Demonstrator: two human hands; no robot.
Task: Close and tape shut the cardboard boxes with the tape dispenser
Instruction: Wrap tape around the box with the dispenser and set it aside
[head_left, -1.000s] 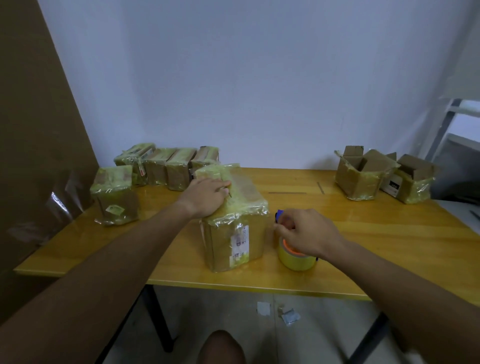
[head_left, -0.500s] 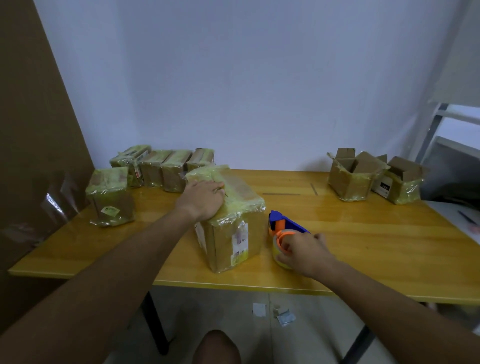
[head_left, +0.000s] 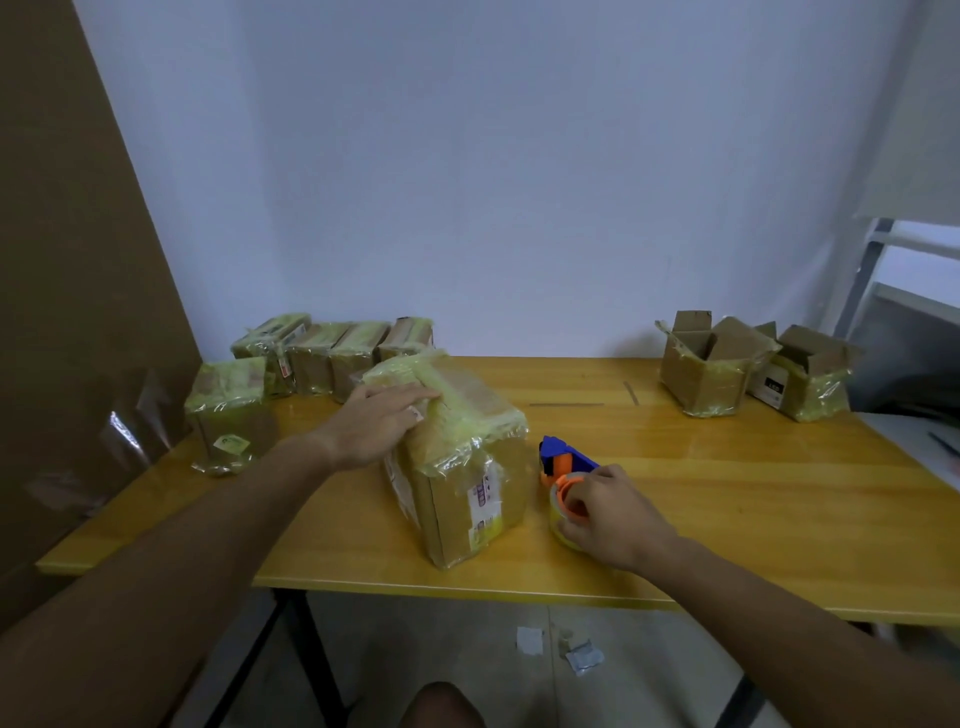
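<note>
A closed cardboard box (head_left: 467, 467) wrapped in yellowish tape stands near the front of the wooden table (head_left: 753, 493). My left hand (head_left: 379, 426) rests flat on its top left edge, fingers straight. Just right of the box lies the blue and orange tape dispenser (head_left: 563, 470) with its roll of clear tape. My right hand (head_left: 608, 512) grips the roll end of the dispenser, fingers curled round it. Two open cardboard boxes (head_left: 711, 364) (head_left: 808, 371) with raised flaps stand at the back right.
A row of taped boxes (head_left: 332, 353) lines the back left by the wall, with one more taped box (head_left: 228, 415) in front of them. A big cardboard sheet (head_left: 78, 312) leans at the left. Paper scraps (head_left: 566, 647) lie on the floor below.
The dispenser has gone from under my right hand beside the box to lying on the table with its blue head showing. My left hand has stayed on the box top.
</note>
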